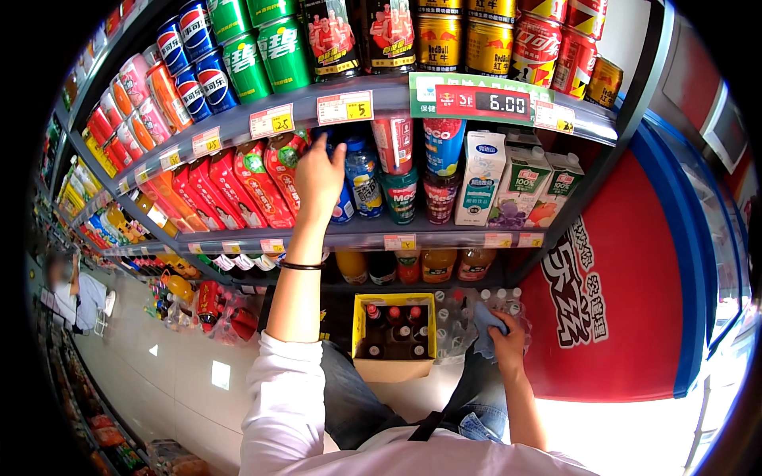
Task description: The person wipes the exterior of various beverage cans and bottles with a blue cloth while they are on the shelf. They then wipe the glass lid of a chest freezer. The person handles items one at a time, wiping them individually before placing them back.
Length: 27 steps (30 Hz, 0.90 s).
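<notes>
My left hand [319,172] reaches into the middle shelf, in front of a blue-labelled drink bottle [343,207]. Its fingers overlap the bottle's upper part, and whether they grip it is hidden. Just right of that hand stands another blue-capped bottle [364,181] with a yellow-and-blue label. To the left are red drink cartons [250,184] in a leaning row. My right hand [508,340] hangs low on the right and holds a crumpled blue cloth [485,333], above plastic-wrapped clear bottles.
Stacked cups [400,196] and juice cartons [524,187] fill the right of this shelf. Cans stand above, over the shelf edge [381,95] with price tags. An open box of dark bottles [394,369] sits between my legs. A person [74,291] sits far left.
</notes>
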Each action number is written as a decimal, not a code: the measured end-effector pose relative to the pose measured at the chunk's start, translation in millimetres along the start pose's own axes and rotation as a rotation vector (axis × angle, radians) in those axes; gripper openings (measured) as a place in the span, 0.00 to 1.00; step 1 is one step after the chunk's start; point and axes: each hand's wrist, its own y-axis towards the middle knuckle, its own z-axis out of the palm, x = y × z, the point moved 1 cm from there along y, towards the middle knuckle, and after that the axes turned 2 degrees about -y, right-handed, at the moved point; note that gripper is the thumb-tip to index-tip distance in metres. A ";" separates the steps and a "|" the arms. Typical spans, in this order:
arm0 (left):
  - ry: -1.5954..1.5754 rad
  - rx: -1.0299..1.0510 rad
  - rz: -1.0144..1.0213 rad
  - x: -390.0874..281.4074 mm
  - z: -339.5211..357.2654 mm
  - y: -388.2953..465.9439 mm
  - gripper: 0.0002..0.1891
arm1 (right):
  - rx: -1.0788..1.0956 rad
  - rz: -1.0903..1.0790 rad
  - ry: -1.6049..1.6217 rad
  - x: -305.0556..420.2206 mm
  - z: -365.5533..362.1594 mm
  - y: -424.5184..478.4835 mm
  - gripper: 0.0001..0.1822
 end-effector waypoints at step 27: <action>-0.780 -0.096 -0.025 -14.2 -88.1 -87.8 0.22 | 0.122 0.376 0.543 -5.7 20.7 5.7 0.20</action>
